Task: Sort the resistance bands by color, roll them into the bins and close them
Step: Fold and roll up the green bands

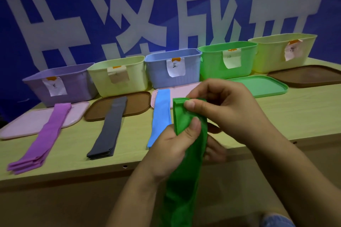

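both hands on it: left hand (pixel 170 145) and right hand (pixel 224 105) pinch one green band (pixel 186 153) above the table (pixel 276 121) edge. beyond lie three band stacks, purple (pixel 43 134), grey (pixel 110 125), blue (pixel 160 116), then five lids and five open bins.

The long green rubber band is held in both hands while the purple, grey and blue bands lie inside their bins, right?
Not quite. The head view shows both hands holding the long green rubber band, but the purple, grey and blue bands lie on the table, before their bins.
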Demonstrator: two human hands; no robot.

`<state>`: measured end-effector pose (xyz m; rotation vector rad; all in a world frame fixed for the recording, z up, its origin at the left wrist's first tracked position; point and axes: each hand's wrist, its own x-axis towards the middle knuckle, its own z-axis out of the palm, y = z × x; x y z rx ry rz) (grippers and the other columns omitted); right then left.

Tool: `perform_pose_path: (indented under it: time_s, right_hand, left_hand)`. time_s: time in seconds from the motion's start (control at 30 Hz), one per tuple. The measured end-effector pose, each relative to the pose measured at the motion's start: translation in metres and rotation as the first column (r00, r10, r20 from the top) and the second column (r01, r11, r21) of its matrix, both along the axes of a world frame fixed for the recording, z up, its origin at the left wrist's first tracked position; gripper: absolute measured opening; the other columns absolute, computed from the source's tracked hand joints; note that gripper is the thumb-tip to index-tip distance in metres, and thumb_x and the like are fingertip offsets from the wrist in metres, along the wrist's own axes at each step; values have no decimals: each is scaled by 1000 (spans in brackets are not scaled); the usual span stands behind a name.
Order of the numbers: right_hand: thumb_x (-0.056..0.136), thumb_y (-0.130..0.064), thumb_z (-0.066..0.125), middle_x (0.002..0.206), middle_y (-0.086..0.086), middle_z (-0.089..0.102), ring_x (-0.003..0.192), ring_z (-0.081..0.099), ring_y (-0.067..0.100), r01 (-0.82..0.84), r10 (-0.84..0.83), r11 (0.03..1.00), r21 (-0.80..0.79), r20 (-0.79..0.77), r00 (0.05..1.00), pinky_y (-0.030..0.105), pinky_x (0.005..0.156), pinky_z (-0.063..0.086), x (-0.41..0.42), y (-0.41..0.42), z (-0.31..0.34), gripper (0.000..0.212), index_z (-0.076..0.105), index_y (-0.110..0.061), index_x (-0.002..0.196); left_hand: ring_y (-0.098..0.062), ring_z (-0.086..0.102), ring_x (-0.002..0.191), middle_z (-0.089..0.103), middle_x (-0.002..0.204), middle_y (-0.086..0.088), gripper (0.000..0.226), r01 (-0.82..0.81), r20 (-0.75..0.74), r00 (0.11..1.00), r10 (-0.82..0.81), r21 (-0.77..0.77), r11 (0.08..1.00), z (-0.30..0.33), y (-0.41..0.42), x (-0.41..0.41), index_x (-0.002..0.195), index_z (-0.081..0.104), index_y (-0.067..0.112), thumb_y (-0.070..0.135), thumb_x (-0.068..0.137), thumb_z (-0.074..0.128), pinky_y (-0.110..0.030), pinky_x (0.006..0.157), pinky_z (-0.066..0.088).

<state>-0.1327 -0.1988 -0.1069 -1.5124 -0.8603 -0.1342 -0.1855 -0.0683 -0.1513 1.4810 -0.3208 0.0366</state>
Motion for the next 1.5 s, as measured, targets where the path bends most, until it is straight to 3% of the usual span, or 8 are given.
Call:
perform_pose_path:
  time_s: [0.13, 0.4, 0.53, 0.67, 0.9, 1.17, 1.4, 1.5]
  right_hand:
    - [73, -14, 78, 72, 6, 70, 62, 64, 24, 73, -72, 997, -17, 72, 995, 36, 58, 52, -4, -5, -3, 12, 66, -10, 74]
    - [70, -27, 71, 76, 5, 71, 73, 66, 29, 4, -1, 996, -87, 28, 1000, 39, 67, 53, -13, -8, -1, 16, 68, -14, 79]
    - [71, -21, 66, 85, 7, 73, 74, 70, 15, -216, 202, 972, -95, -142, 969, 23, 64, 56, -14, -15, -5, 24, 68, -11, 92]
    - [80, 0, 68, 75, 5, 72, 70, 70, 15, -92, 91, 995, -47, -37, 995, 26, 63, 58, -14, -12, -15, 13, 70, -11, 88]
    - [77, -13, 65, 70, -17, 66, 51, 60, 5, 152, -149, 988, 1, 196, 969, 16, 48, 47, -12, -3, -27, 17, 71, -27, 85]
    - [82, -21, 54, 80, -12, 65, 75, 59, 2, 399, -251, 907, -135, 588, 769, 9, 67, 46, 1, -3, -37, 23, 72, -13, 94]
    - [75, -17, 68, 85, -13, 71, 80, 67, 0, 97, -66, 987, -131, 222, 973, 17, 69, 53, 6, -8, -36, 18, 74, -27, 88]
    - [75, -14, 67, 79, -12, 72, 78, 67, -1, 145, -103, 979, -141, 270, 957, 14, 67, 52, 7, -6, -38, 20, 74, -25, 90]
  left_hand:
    - [3, 65, 78, 69, 81, 19, 33, -342, 223, 935, 276, 358, 869, 4, 11, -3, 91, 64, 46, 71, 79, 48, -14, 65, 48]
    - [-7, 65, 75, 68, 78, 10, 7, -434, 500, 778, 380, -10, 901, 3, 8, -8, 83, 68, 35, 32, 80, 62, -21, 64, 53]
    - [-17, 51, 61, 57, 64, 2, 10, -445, 375, 789, 487, -198, 873, -5, 12, -5, 67, 66, 27, 32, 75, 65, -27, 54, 44]
    - [-10, 52, 57, 56, 61, 2, 13, -402, 265, 844, 467, -266, 876, -9, 10, -2, 63, 64, 23, 32, 71, 70, -22, 52, 46]
    - [-31, 64, 108, 67, 116, -17, 73, -49, -148, 989, 1, -326, 944, -15, 7, -1, 115, 67, 15, 63, 61, 77, -46, 93, 51]
    - [-21, 51, 41, 51, 48, -11, 72, 14, -278, 955, -101, -298, 955, -8, 3, -1, 72, 67, 5, 74, 74, 48, -29, 54, 50]
    - [-20, 43, 31, 43, 38, -12, 79, -173, -240, 960, 144, -105, 979, -6, 1, 3, 56, 62, 2, 75, 66, 35, -30, 51, 41]
    - [-23, 45, 34, 46, 41, -14, 74, -189, -216, 961, 173, -58, 980, -5, 1, 2, 56, 63, 5, 74, 68, 38, -27, 46, 42]
